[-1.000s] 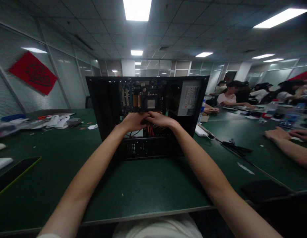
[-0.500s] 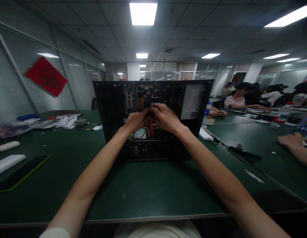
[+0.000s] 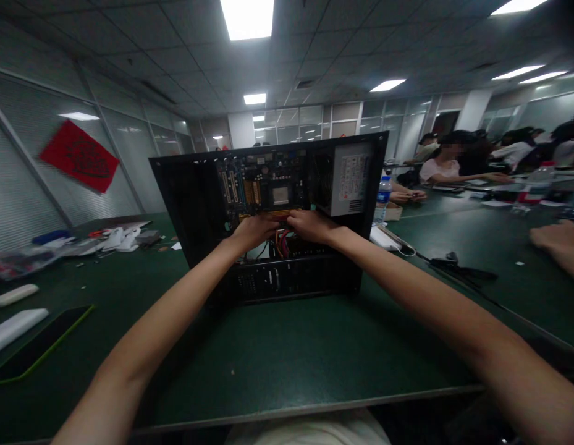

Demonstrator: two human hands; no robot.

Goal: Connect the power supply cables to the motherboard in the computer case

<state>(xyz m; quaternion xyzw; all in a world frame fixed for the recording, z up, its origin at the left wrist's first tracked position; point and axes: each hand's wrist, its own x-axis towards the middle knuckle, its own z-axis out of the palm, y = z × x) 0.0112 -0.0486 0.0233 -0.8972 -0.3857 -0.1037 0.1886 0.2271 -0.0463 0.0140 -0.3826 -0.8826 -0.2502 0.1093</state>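
A black computer case (image 3: 314, 278) stands open-side toward me on the green table (image 3: 287, 364). Inside are a motherboard (image 3: 263, 176) with a square silver chip (image 3: 281, 195), and a labelled power supply (image 3: 354, 182) at the upper right. Below the chip, my left hand (image 3: 257, 231) and my right hand (image 3: 311, 226) reach in from either side, fingertips nearly meeting at the memory slots. The fingers of both look bent and close together; what they grip, if anything, is too small to tell. Red and yellow wires (image 3: 283, 242) hang just beneath them.
At the left lie a green-edged black phone-like slab (image 3: 41, 346), white objects (image 3: 18, 330) and plastic bags. On the right are a bottle (image 3: 384, 191), a white adapter (image 3: 384, 238), black cables (image 3: 463, 269) and another person's hand (image 3: 555, 241). Seated people are farther back.
Both my hands have moved lower and slightly apart, uncovering the silver chip. The case now appears tilted and shifted a little left, and the view has shifted as well.
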